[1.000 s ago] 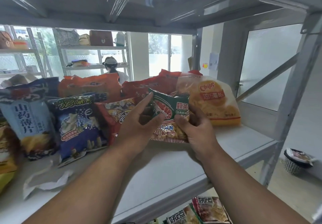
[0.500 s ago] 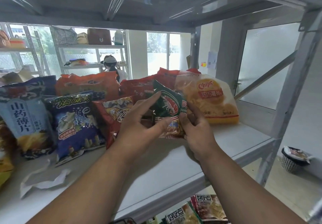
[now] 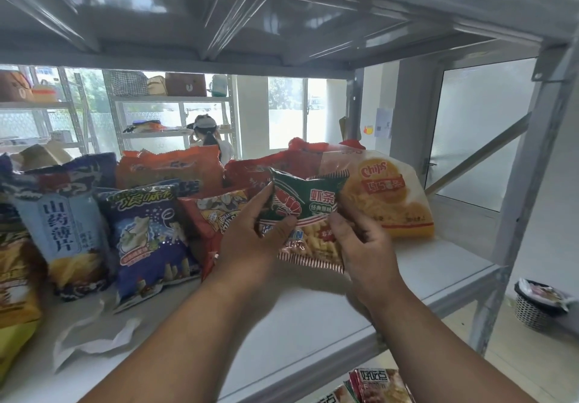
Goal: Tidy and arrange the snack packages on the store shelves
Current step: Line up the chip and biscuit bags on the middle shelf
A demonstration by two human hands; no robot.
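Prawn-cracker bag held upright between both hands, just above the shelf's front half.

The prawn cracker bag (image 3: 305, 221) stands with its long axis vertical — green crimped top up, striped bottom hem just over the white shelf (image 3: 423, 280); whether it touches I cannot tell. The left hand (image 3: 253, 239) has its fingers curled on the bag's left edge, thumb pinching the front; the right hand (image 3: 363, 246) clasps the right edge, fingers wrapped behind. Both hands are equally close, one to each side. The gap it seems bound for lies straight back — between the red popcorn bag (image 3: 219, 214) on the left and the clear, glossy Chips bag (image 3: 385, 196) on the right. The film looks thin, crinkly and air-puffed, likely to slip or topple if set down unsupported. The blue star-printed bag (image 3: 150, 236) leans alongside.
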